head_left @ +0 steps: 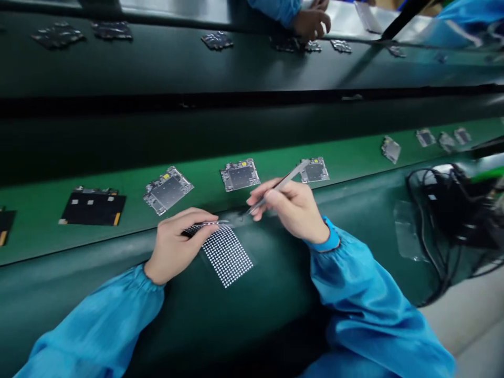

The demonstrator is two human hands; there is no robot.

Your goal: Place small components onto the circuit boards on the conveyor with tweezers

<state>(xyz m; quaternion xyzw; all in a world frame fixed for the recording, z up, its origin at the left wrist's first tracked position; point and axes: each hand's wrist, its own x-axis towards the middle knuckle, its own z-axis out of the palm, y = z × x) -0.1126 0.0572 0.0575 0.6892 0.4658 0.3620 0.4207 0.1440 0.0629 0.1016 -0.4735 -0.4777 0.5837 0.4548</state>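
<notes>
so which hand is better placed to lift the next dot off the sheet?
Right, probably. The right hand holds the tweezers, tip just above the dotted sheet. The left hand rests on the sheet's corner, pinning it with a second thin metal tool.

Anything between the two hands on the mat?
Head view: between left hand and right hand lie only the dotted sheet's upper edge, the tweezers' tip and bare green mat.

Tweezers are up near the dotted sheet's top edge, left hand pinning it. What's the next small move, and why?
Probably lower the tweezers in the right hand onto the top row of the dotted sheet to lift one dot. The tips sit just above its upper edge, the left hand pins it, and circuit boards lie on the belt beyond.
</notes>
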